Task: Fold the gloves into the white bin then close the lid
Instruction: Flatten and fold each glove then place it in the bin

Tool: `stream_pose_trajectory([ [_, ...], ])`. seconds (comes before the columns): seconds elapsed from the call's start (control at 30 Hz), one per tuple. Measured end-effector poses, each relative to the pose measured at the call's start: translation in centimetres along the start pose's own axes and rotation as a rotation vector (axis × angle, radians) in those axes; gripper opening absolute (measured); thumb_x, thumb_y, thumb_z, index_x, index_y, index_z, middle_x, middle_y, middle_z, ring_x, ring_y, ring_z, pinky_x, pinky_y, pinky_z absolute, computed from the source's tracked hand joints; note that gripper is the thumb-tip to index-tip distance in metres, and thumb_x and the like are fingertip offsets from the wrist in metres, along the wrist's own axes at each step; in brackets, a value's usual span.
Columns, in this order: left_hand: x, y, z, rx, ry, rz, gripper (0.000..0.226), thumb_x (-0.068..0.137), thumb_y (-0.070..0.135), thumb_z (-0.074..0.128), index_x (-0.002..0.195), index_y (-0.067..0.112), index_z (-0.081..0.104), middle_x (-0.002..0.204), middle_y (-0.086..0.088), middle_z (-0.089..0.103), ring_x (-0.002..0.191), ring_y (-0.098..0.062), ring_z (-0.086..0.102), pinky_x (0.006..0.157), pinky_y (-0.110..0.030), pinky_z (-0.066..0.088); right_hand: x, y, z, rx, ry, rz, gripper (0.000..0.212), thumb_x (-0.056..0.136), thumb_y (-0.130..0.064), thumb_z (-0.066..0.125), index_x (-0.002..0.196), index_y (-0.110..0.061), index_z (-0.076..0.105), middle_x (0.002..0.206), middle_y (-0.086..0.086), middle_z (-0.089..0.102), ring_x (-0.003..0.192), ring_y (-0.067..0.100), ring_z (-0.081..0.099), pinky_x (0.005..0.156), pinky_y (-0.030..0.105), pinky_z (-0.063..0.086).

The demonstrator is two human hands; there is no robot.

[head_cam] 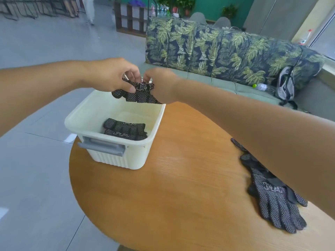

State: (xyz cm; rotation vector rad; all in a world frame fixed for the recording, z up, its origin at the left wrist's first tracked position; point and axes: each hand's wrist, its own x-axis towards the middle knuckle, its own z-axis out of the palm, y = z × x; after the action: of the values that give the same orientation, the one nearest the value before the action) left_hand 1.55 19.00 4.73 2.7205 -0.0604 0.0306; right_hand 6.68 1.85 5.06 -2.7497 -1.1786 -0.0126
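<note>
While the leaf-patterned sofa (226, 51) fills the room at one o'clock, the round wooden table (181, 187) takes up the lower middle of the view. On the table's edge at ten o'clock stands the white bin (116, 156), open at the top, with a grey handle (103, 146) on its near side; no lid can be seen. Inside the bin lie folded black dotted gloves (125, 130), stacked on its floor. At four o'clock on the table, partly under the right forearm, a loose heap of unfolded gloves (273, 196) rests flat, fingers pointing toward the table's near edge. Above the bin's far rim, at twelve o'clock, both hands meet: the left hand (110, 75) and the right hand (163, 84) each pinch, fingers curled closed, the top of a folded glove (139, 93) that hangs between them over the bin's opening.
</note>
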Motion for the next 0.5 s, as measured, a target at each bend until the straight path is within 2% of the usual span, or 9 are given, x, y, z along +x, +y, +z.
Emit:
stream_pose_trajectory([
  [0.07,0.3,-1.9,0.8,-0.012,0.001,-0.038,0.022,0.087,0.013,0.076,0.102,0.024,0.065,0.097,0.009,0.062,0.089,-0.032,0.064,0.078,-0.038,0.050,1.8,-0.7,1.2,-0.040,-0.037,-0.013,0.041,0.092,-0.005,0.048,0.132,-0.016,0.052,0.125,0.005,0.055,0.111,0.024,0.056,0.069,0.024,0.037],
  [0.13,0.8,-3.6,1.7,-0.039,-0.010,-0.073,0.022,0.087,0.010,0.075,0.104,0.021,0.066,0.098,0.005,0.062,0.090,-0.035,0.064,0.080,-0.042,0.053,3.5,-1.3,2.4,-0.118,-0.092,-0.015,0.040,0.093,-0.005,0.047,0.132,-0.013,0.053,0.124,0.005,0.058,0.109,0.025,0.058,0.070,0.025,0.040],
  [0.23,1.7,-5.0,3.1,-0.014,-0.039,-0.107,0.023,0.087,0.009,0.075,0.106,0.018,0.065,0.106,-0.005,0.062,0.082,-0.029,0.059,0.067,-0.032,0.048,5.8,-1.6,4.6,-0.225,-0.158,-0.034,0.040,0.092,-0.007,0.047,0.131,-0.011,0.053,0.123,0.007,0.060,0.104,0.028,0.061,0.070,0.027,0.043],
  [0.3,2.4,-5.4,3.9,0.022,-0.067,-0.129,0.025,0.087,0.009,0.075,0.109,0.016,0.064,0.109,-0.004,0.062,0.085,-0.026,0.056,0.064,-0.026,0.041,6.6,-1.8,5.5,-0.267,-0.225,-0.028,0.039,0.091,-0.006,0.045,0.129,-0.008,0.054,0.113,0.010,0.061,0.094,0.030,0.062,0.066,0.029,0.044],
  [0.4,3.7,-5.5,5.3,0.086,-0.114,-0.164,0.029,0.087,0.007,0.075,0.114,0.012,0.065,0.112,-0.008,0.065,0.098,-0.027,0.056,0.072,-0.026,0.039,7.6,-1.6,6.9,-0.316,-0.297,-0.017,0.034,0.091,-0.003,0.041,0.122,-0.002,0.056,0.083,0.008,0.052,0.081,0.031,0.062,0.055,0.031,0.047],
  [0.5,4.8,-5.8,6.3,0.169,-0.133,-0.214,0.036,0.085,0.012,0.077,0.120,0.011,0.067,0.117,-0.010,0.067,0.097,-0.028,0.055,0.080,-0.029,0.040,8.2,-1.5,7.8,-0.329,-0.335,-0.009,0.033,0.096,-0.004,0.039,0.124,-0.004,0.057,0.091,0.006,0.055,0.081,0.027,0.067,0.062,0.029,0.054],
])
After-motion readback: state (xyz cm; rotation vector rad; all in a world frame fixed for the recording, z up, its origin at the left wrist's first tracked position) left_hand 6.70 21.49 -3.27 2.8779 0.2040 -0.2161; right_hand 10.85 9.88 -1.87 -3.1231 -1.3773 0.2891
